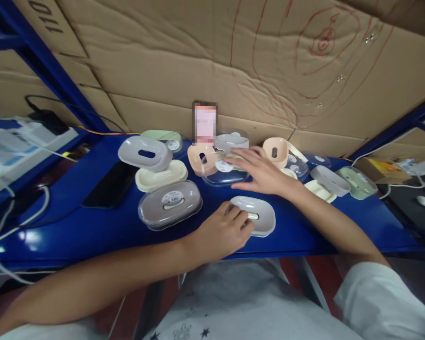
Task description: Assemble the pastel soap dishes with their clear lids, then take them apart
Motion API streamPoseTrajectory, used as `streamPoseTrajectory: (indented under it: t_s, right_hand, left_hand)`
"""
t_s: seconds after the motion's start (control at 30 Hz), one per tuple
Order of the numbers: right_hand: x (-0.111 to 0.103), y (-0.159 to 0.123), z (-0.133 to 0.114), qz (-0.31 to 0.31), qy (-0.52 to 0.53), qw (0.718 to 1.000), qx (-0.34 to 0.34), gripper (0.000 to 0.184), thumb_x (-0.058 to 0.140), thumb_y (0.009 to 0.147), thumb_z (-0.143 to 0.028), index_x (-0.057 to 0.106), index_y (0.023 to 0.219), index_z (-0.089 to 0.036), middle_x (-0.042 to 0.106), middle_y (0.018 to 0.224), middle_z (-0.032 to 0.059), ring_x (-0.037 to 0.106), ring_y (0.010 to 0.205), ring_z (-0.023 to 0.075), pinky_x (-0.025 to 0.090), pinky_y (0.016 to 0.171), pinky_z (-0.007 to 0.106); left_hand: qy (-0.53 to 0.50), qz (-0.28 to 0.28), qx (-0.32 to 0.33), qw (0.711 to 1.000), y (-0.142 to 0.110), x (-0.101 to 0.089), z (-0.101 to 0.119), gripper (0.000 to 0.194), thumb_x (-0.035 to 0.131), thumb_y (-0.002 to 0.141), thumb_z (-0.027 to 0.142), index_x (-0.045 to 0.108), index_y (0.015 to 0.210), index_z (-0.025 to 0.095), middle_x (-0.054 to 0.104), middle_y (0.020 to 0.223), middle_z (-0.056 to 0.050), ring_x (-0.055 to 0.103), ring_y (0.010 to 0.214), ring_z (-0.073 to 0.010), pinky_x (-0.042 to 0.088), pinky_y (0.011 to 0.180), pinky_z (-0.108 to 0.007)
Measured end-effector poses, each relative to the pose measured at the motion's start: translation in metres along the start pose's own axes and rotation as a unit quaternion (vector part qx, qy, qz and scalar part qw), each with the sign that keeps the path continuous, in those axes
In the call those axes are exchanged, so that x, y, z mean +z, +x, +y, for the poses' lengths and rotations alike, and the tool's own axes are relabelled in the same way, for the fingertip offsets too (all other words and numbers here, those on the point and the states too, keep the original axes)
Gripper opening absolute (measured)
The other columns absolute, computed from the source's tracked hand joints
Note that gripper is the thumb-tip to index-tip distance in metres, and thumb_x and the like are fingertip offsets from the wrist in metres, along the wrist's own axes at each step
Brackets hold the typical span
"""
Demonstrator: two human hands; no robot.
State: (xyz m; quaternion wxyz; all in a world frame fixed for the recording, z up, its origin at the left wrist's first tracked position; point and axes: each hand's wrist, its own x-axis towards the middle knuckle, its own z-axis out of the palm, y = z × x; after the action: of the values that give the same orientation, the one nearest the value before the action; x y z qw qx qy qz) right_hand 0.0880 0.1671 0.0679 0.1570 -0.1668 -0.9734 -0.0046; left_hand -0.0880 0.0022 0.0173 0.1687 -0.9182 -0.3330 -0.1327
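A grey oval soap dish [264, 218] with a pale strip in its centre slot lies near the table's front edge. My left hand [230, 230] has its fingers curled over the dish's left side. Farther back, my right hand [260, 172] is stretched out with fingers apart over a clear lid with a round white label [224, 165]. This lid lies over a dark blue piece [222, 178]; whether my fingertips touch it I cannot tell. To the left sits a grey soap box [170, 206] under a clear labelled lid. A peach soap dish [200, 159] stands just behind the lid.
Left are a grey slotted dish [144, 153], a cream tray [162, 176] and a dark phone-like slab [109, 185]. Several peach, grey, cream and green parts [357, 182] stand right. A screen [205, 123] leans against the cardboard wall [156, 66]. Cables [38, 212] hang left.
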Motion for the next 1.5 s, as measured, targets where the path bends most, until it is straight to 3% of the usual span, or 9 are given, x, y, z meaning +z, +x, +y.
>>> streamPoseTrajectory:
  t_s: [0.13,0.27,0.43,0.63,0.9,1.03,1.13,1.27,1.5]
  right_hand:
    - [-0.015,-0.086,-0.026,0.001,0.070,0.994,0.087,0.069,0.066,0.101,-0.056,0.045,0.162,-0.032,0.051,0.163,0.0163,0.052,0.148,0.0375,0.046,0.117,0.061]
    - [0.007,-0.131,-0.055,-0.009,0.073,0.992,0.105,0.072,0.063,0.104,-0.051,0.034,0.168,-0.035,0.046,0.167,0.0151,0.050,0.150,0.0378,0.048,0.118,0.063]
    - [0.028,-0.135,-0.062,0.018,0.073,0.995,0.067,0.082,0.066,0.104,-0.041,0.020,0.173,-0.034,0.032,0.175,0.0119,0.027,0.163,0.0368,0.039,0.127,0.064]
    - [0.031,-0.134,-0.052,0.040,0.120,0.992,0.022,0.076,0.062,0.107,-0.030,0.023,0.171,-0.037,0.023,0.179,0.0069,0.012,0.167,0.0367,0.033,0.129,0.067]
    - [0.030,-0.133,-0.051,0.011,0.093,0.996,0.011,0.080,0.066,0.105,-0.033,0.022,0.172,-0.037,0.023,0.179,0.0080,0.011,0.167,0.0371,0.030,0.130,0.067]
    - [0.026,-0.138,-0.055,0.012,0.084,0.996,0.023,0.079,0.067,0.104,-0.036,0.025,0.171,-0.036,0.030,0.176,0.0103,0.021,0.165,0.0357,0.034,0.129,0.066]
    - [0.015,-0.159,-0.065,0.004,0.074,0.994,0.078,0.072,0.067,0.104,-0.037,0.034,0.168,-0.035,0.035,0.173,0.0094,0.026,0.163,0.0353,0.038,0.127,0.065]
    - [-0.006,-0.218,-0.081,0.024,0.047,0.974,0.222,0.060,0.066,0.103,-0.035,0.046,0.160,-0.036,0.043,0.168,0.0086,0.031,0.160,0.0364,0.039,0.125,0.066]
    - [-0.032,-0.340,-0.065,0.113,-0.121,0.879,0.448,0.056,0.065,0.098,-0.050,0.053,0.152,-0.043,0.054,0.156,0.0119,0.055,0.144,0.0383,0.045,0.122,0.058]
  left_hand:
    - [0.000,0.060,-0.007,0.998,0.000,0.001,0.000,0.018,0.059,0.103,0.028,0.067,0.118,0.021,0.070,0.122,-0.010,0.064,0.117,-0.0278,0.047,0.112,-0.052]
    - [-0.077,0.063,-0.077,0.992,0.003,0.013,-0.003,0.048,0.068,0.099,0.038,0.058,0.142,0.018,0.056,0.153,-0.021,0.048,0.148,-0.0385,0.036,0.125,-0.062]
    - [-0.106,0.010,-0.098,0.989,0.003,0.026,-0.008,0.086,0.065,0.101,0.051,0.028,0.164,0.007,0.034,0.169,-0.031,0.032,0.161,-0.0417,0.041,0.125,-0.056]
    - [-0.050,0.010,-0.115,0.992,-0.001,0.024,-0.005,0.085,0.060,0.103,0.058,0.033,0.163,0.005,0.037,0.168,-0.030,0.035,0.160,-0.0392,0.042,0.125,-0.051]
    - [-0.022,-0.016,-0.124,0.992,0.000,0.023,0.002,0.083,0.067,0.101,0.050,0.036,0.164,0.005,0.040,0.167,-0.030,0.042,0.156,-0.0410,0.044,0.125,-0.049]
    - [-0.070,0.005,-0.117,0.991,0.000,0.027,-0.002,0.089,0.067,0.098,0.058,0.032,0.165,0.012,0.039,0.167,-0.030,0.045,0.153,-0.0432,0.048,0.120,-0.053]
    - [-0.107,0.022,-0.103,0.989,0.000,0.028,-0.005,0.092,0.063,0.098,0.066,0.027,0.167,0.016,0.031,0.171,-0.029,0.041,0.156,-0.0443,0.048,0.119,-0.056]
    - [-0.112,-0.006,-0.087,0.990,0.001,0.029,-0.004,0.081,0.062,0.102,0.058,0.031,0.166,0.019,0.036,0.170,-0.026,0.044,0.154,-0.0420,0.045,0.122,-0.057]
    - [-0.140,-0.051,-0.098,0.984,0.002,0.030,-0.003,0.064,0.057,0.105,0.053,0.050,0.157,0.015,0.046,0.164,-0.026,0.052,0.148,-0.0409,0.044,0.121,-0.058]
